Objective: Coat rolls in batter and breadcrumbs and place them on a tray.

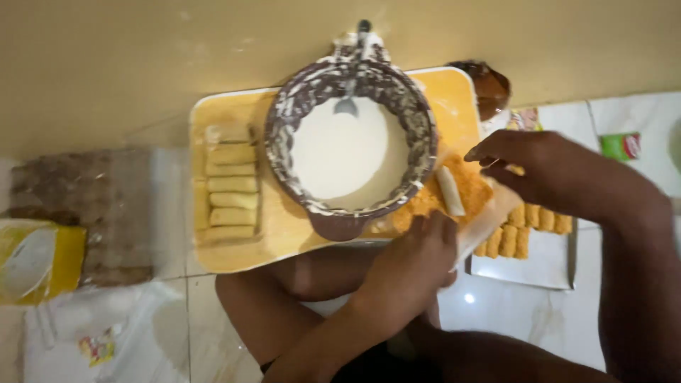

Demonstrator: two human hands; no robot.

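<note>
A pale uncoated roll (450,190) lies in a heap of orange breadcrumbs (474,190) on a thin sheet (489,220) beside the bowl. My left hand (415,262) comes up from below and grips the near edge of that sheet, fingers curled right by the roll. My right hand (539,170) reaches in from the right with its fingers spread over the crumbs, fingertips close to the roll's far end and holding nothing I can see.
A patterned bowl (298,92) of white batter with a spoon (347,103) stands on a yellow tray (284,234), which holds a column of uncoated rolls (230,181). Crumbed rolls (521,230) lie on a flat tray (532,269) at right. Packets (42,259) lie left. My knee (284,298) is below the tray.
</note>
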